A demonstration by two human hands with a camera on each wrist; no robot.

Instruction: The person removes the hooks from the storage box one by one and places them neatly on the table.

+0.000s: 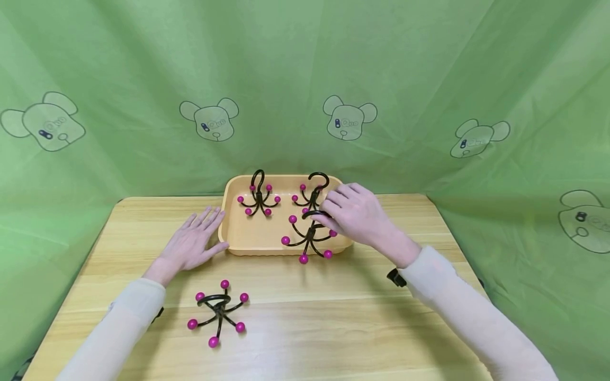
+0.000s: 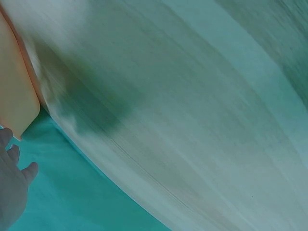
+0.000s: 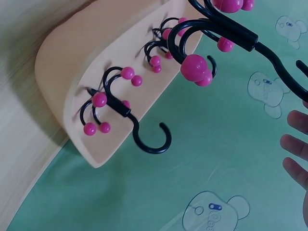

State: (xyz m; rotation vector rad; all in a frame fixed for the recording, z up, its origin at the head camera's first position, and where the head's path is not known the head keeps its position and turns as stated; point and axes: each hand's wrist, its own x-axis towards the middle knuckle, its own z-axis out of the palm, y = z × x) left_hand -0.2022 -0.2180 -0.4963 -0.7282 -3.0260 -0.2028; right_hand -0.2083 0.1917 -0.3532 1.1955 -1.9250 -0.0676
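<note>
My right hand [image 1: 355, 214] holds a black hook hanger [image 1: 311, 233] by its curved top, over the front right of the shallow peach tray [image 1: 267, 251]. Its several curved arms end in pink balls. Two like hangers stand inside the tray, a left one [image 1: 259, 200] and a right one [image 1: 313, 198], the latter partly behind my fingers. In the right wrist view the held hanger [image 3: 240, 36] is above the tray. My left hand [image 1: 193, 243] lies with spread, straight fingers at the tray's left rim, fingertips at its edge. Another hanger [image 1: 220, 312] rests on the table, nearer me.
The wooden table [image 1: 357, 317] carries the tray near its back edge. A green curtain [image 1: 295, 63] with bear-face prints hangs behind and at both sides. Dark straps show at both wrists.
</note>
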